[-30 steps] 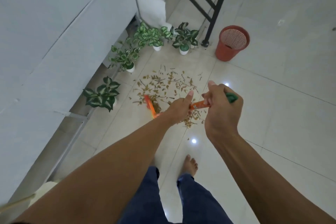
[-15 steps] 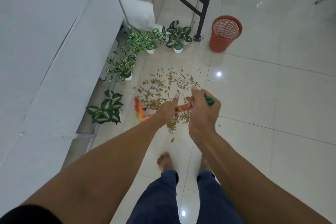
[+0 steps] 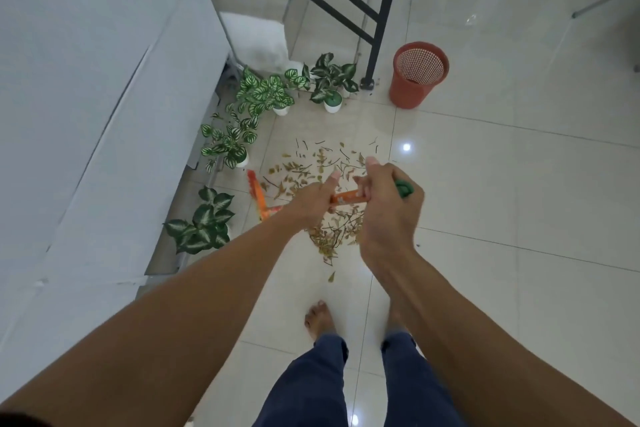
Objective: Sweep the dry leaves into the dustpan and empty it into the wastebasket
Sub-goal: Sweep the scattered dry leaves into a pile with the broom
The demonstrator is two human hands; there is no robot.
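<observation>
Dry brown leaves [image 3: 323, 170] lie scattered on the pale tiled floor, with a denser heap [image 3: 334, 234] just under my hands. Both hands grip an orange broom handle [image 3: 346, 198] with a green end cap [image 3: 403, 188]. My left hand [image 3: 313, 201] holds it lower down, my right hand [image 3: 384, 204] holds the top. The orange broom head [image 3: 256, 198] rests on the floor at the left edge of the leaves. A red mesh wastebasket [image 3: 417, 74] stands upright at the back right. No dustpan is in view.
Several small potted plants [image 3: 263, 97] line the grey wall on the left, another [image 3: 204, 222] nearer me. A black metal railing post [image 3: 382, 21] stands beside the wastebasket. My bare feet [image 3: 318, 319] are on the tiles just behind the leaves.
The broom head has swept toward me and leftward, and leaves have gathered into a heap under my hands. I have stepped back, so the wastebasket and plants appear farther off.
</observation>
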